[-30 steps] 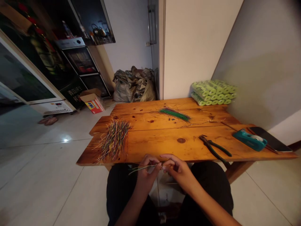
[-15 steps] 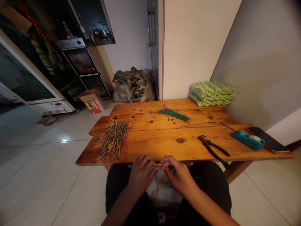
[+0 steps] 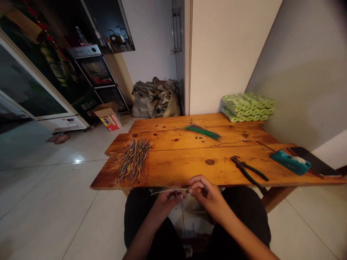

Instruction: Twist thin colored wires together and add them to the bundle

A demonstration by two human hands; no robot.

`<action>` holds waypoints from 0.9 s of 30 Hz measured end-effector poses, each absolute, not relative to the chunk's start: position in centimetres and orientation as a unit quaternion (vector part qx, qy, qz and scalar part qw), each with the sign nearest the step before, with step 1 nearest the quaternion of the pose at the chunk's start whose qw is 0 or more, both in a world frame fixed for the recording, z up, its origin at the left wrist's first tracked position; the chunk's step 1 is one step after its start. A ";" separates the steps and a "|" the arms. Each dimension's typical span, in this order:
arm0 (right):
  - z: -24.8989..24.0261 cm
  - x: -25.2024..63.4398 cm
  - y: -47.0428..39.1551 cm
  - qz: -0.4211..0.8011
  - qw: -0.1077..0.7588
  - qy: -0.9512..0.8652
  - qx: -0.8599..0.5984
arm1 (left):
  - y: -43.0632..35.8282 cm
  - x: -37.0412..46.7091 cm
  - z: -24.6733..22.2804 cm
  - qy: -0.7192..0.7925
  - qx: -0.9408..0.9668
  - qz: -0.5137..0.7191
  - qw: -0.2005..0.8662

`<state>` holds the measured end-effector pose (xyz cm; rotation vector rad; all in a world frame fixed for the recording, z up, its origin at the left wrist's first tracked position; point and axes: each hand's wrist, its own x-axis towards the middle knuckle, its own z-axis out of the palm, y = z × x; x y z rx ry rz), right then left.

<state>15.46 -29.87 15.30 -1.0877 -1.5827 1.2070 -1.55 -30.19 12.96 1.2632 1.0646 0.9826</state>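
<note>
The thin wires run across in front of you, close to the near edge of the table and above your lap. Their right ends meet the fingertips of your right hand; from there they stretch left, passing over the curled fingers of your left hand, and their loose ends fan slightly apart beyond it.

Your right hand is nearly closed at the tips, thumb and forefinger pinched on the wires, with the other fingers bent in behind. Your left hand is half curled, palm turned inward, its thumb lying close to the fingertips; you can't tell from here whether it grips the wires or only lets them rest against it. The two sets of fingertips almost meet, between your knees. Both forearms reach up and inward from the bottom corners, the right one slanting more plainly to the left.

On the table, the pile of coloured wires lies ahead and to the left of your left hand. The green bundle is farther back, beyond your right hand, and the pliers lie to the right of that hand, handles towards you.
</note>
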 end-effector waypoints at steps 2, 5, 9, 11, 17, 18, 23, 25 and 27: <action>15.2 15.6 -29.6 0.548 0.424 -0.589 -0.416 | -30.2 -1.8 13.5 0.450 0.576 0.445 0.518; 15.4 15.4 -29.6 0.571 0.421 -0.580 -0.400 | -30.0 -1.8 14.4 0.437 0.609 0.469 0.467; 16.1 14.9 -30.1 0.488 0.420 -0.628 -0.437 | -30.0 -1.1 14.2 0.458 0.583 0.478 0.472; 16.3 14.7 -30.4 0.418 0.425 -0.667 -0.448 | -30.2 0.0 13.1 0.482 0.507 0.511 0.499; 15.0 15.0 -30.0 0.293 0.388 -0.768 -0.417 | -31.1 3.4 9.7 0.506 0.132 0.547 0.654; 14.7 15.1 -29.7 0.318 0.386 -0.753 -0.426 | -31.2 3.4 9.7 0.499 0.127 0.544 0.663; 14.4 16.0 -28.3 0.485 0.395 -0.651 -0.429 | -30.9 1.2 12.0 0.477 0.438 0.549 0.529; 14.7 16.1 -28.2 0.523 0.393 -0.631 -0.417 | -30.4 0.1 13.0 0.493 0.578 0.501 0.415; 15.0 16.1 -28.2 0.546 0.386 -0.619 -0.412 | -29.8 -0.8 13.7 0.503 0.677 0.446 0.299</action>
